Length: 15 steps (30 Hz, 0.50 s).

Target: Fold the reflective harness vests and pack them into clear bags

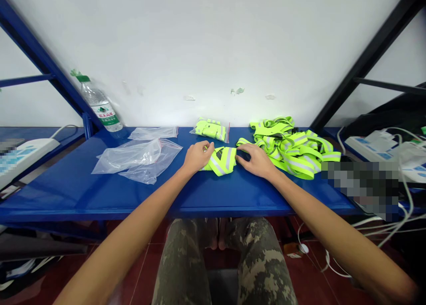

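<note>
A folded bundle of neon-yellow reflective strap (pixel 220 161) with silver stripes lies on the blue table in front of me. My left hand (pixel 199 156) is closed on its left end, thumb and fingers pinched together. At the bundle's right edge, the curled thumb and fingertips of my right hand (pixel 256 161) hold the side. Just behind is a clear zip bag (pixel 213 130) with a similar folded yellow strap inside. To the right of my right hand spreads a loose heap of reflective straps (pixel 296 150), some with black parts.
Several flat clear plastic bags (pixel 133 158) lie on the left of the blue table (pixel 213 201). A water bottle (pixel 105 110) leans by the wall. Power strips (pixel 389 152) and white cables are at the right, near a pixelated object (pixel 362 183). Metal frame posts rise both sides.
</note>
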{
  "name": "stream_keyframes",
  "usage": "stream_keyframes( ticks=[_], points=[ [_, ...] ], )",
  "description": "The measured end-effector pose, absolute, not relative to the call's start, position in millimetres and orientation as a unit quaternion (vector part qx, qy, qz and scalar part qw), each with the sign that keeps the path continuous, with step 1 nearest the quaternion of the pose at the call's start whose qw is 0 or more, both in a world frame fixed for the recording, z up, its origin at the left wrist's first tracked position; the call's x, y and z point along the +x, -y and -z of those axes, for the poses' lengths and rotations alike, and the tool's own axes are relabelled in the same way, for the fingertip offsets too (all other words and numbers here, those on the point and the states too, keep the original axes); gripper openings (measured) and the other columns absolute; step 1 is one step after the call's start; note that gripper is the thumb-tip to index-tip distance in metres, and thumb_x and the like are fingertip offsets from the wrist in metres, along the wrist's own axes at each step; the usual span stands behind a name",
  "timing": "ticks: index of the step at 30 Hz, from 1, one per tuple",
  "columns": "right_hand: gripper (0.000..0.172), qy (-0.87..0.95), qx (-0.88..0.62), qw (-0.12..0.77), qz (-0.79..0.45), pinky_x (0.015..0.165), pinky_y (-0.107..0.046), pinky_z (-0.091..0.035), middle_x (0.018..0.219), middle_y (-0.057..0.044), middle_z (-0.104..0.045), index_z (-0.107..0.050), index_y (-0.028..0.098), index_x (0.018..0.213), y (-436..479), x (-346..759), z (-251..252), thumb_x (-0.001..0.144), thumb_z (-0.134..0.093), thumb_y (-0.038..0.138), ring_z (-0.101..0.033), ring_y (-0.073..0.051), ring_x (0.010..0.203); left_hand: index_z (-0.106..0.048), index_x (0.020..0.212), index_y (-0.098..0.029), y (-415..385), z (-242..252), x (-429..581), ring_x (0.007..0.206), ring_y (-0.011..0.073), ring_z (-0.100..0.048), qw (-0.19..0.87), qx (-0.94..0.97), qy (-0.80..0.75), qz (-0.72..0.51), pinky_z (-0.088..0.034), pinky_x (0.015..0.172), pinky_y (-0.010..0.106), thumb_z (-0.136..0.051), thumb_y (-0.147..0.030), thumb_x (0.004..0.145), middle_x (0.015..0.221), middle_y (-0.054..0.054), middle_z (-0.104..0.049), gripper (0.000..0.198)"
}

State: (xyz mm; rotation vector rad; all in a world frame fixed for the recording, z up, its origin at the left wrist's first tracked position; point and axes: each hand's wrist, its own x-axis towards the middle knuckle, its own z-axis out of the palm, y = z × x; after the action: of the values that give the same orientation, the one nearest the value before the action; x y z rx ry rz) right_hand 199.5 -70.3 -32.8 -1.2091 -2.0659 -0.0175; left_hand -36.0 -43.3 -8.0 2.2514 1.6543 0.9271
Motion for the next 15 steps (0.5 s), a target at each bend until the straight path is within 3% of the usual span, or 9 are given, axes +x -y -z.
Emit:
stream_keyframes(
  ticks=[3,5,8,11,15],
  points=[
    [0.032,0.791,-0.429,0.431,0.064,0.101,-0.047,-0.048,0.118,-0.013,-0.067,-0.064,0.018,0.118,87,185,23,0.091,-0.054,0.031,-0.061,-0.028,0.113,-0.065,0.070,-0.020,44,11,-34,0.066,0.0182,-0.056,0.070,0.763,-0.565,-0.307,-0.033,0.063,0.029,-0.043,-0.042,0.095,0.069,0.004,-0.064,0.040],
    [0.046,0.838,-0.376,0.387,0.082,0.108,-0.050,-0.042,0.131,-0.014,-0.061,-0.060,0.018,0.128,97,173,20,0.090,-0.059,0.043,-0.054,-0.031,0.125,-0.067,0.078,-0.020,42,14,-34,0.083,0.0225,-0.062,0.027,0.767,-0.552,-0.326,-0.041,0.076,0.031,-0.047,-0.041,0.094,0.082,0.007,-0.068,0.034],
    [0.065,0.896,-0.334,0.276,0.095,0.114,-0.054,-0.035,0.144,-0.018,-0.051,-0.053,0.015,0.138,103,159,22,0.088,-0.060,0.055,-0.041,-0.034,0.138,-0.065,0.106,-0.016,38,19,-34,0.112,0.0284,-0.060,0.003,0.747,-0.553,-0.368,-0.043,0.097,0.039,-0.058,-0.037,0.089,0.113,0.015,-0.068,0.028],
    [0.059,0.905,-0.344,0.227,0.105,0.112,-0.051,-0.036,0.144,-0.019,-0.050,-0.049,0.011,0.140,97,154,28,0.095,-0.052,0.049,-0.043,-0.032,0.136,-0.057,0.122,-0.014,36,20,-33,0.109,0.0289,-0.065,0.085,0.726,-0.580,-0.359,-0.048,0.095,0.040,-0.060,-0.037,0.087,0.113,0.015,-0.070,0.042],
    [0.057,0.893,-0.380,0.203,0.130,0.104,-0.052,-0.038,0.141,-0.019,-0.053,-0.049,0.012,0.139,86,154,29,0.097,-0.047,0.050,-0.050,-0.034,0.126,-0.060,0.111,-0.016,37,17,-31,0.100,0.0258,-0.070,0.103,0.725,-0.564,-0.381,-0.051,0.091,0.036,-0.060,-0.035,0.087,0.105,0.011,-0.074,0.030]
  ],
)
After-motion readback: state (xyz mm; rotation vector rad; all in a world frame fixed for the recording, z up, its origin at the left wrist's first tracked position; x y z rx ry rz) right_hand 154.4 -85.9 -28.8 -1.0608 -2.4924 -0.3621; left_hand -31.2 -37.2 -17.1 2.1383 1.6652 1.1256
